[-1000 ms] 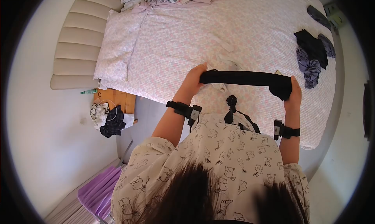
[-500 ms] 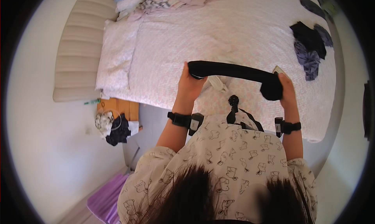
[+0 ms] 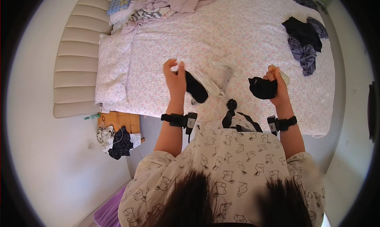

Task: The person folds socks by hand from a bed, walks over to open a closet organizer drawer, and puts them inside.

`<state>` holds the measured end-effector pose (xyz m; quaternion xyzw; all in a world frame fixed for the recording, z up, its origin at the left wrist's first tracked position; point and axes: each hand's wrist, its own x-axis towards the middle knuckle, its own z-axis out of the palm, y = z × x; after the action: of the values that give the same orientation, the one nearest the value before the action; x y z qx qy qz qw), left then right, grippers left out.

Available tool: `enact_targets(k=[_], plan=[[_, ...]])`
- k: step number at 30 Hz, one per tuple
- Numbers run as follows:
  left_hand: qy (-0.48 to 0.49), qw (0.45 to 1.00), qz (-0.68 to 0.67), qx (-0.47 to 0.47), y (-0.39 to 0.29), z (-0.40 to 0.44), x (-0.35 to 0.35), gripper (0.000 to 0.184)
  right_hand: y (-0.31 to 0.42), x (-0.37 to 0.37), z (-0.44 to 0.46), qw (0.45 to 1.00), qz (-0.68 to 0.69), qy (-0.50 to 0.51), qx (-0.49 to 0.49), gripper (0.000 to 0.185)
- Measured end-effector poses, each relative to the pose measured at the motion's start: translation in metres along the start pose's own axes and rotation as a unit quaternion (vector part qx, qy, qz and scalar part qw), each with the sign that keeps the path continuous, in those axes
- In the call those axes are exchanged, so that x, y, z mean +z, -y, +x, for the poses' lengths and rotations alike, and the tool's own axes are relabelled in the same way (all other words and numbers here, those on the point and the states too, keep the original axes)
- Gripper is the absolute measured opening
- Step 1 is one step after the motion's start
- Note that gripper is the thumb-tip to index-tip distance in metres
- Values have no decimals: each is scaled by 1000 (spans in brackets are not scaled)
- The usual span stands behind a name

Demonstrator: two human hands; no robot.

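Observation:
My left hand (image 3: 174,78) is over the bed, thumb and forefinger raised, with a long black sock (image 3: 196,89) hanging from it towards the lower right. In my right hand (image 3: 280,84) is a bunched black sock (image 3: 262,88), the fingers curled round its upper edge. The two socks are apart. Between my hands, a bundle of white fabric or cord (image 3: 206,83) and a whitish strap-like piece (image 3: 226,77) lie on the patterned bedspread (image 3: 237,33). A pale flat object (image 3: 284,78) shows just behind my right hand.
Dark clothes (image 3: 303,39) lie at the bed's right side, pink clothes (image 3: 174,3) at its top. A pillow (image 3: 114,68) rests by the padded headboard (image 3: 83,55). At lower left, a wooden bedside table (image 3: 126,120) bears cloth. A black knob with straps (image 3: 231,104) is before my chest.
One black length stretched between my hands before; now a separate black piece is at each hand. My left hand has moved left, and the right-hand piece is bunched up.

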<state>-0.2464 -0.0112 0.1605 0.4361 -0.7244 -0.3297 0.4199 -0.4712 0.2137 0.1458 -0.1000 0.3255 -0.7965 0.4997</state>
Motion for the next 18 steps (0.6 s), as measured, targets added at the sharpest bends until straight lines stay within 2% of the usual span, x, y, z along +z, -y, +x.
enact_targets(k=[1, 2, 4, 6, 7, 9, 10, 12, 13, 16, 18], plan=[[131, 987, -38, -89, -6, -4, 3, 24, 1, 4, 1, 1000, 0, 0, 1, 26], [259, 946, -77, -177, -27, -9, 8, 25, 1, 9, 2, 1000, 16, 22, 5, 26], [434, 879, -187, -63, -45, -30, 32, 28, -1, 18, 3, 998, 33, 47, 18, 26], [532, 804, -240, -115, -62, -48, 48, 32, -4, 27, 7, 999, -4, 52, 0, 26], [527, 799, -230, -173, -70, -50, 49, 32, -6, 31, 8, 998, -3, 55, 4, 26], [510, 770, -255, -286, -70, -54, 57, 28, -6, 34, 5, 995, -102, 16, -12, 23], [510, 769, -255, -288, -65, -56, 59, 28, -6, 32, 3, 995, -102, 15, -10, 23], [428, 816, -280, -270, -62, -58, 60, 23, -4, 22, 1, 943, -331, -44, -6, 19], [427, 816, -279, -271, -60, -58, 59, 23, -4, 17, -1, 943, -331, -43, -5, 19], [444, 833, -227, -239, -64, -57, 55, 22, -5, 8, -2, 920, -383, -79, -24, 14], [539, 789, -233, -183, -64, -61, 58, 26, -8, 14, -3, 903, -418, -79, -54, 13]])
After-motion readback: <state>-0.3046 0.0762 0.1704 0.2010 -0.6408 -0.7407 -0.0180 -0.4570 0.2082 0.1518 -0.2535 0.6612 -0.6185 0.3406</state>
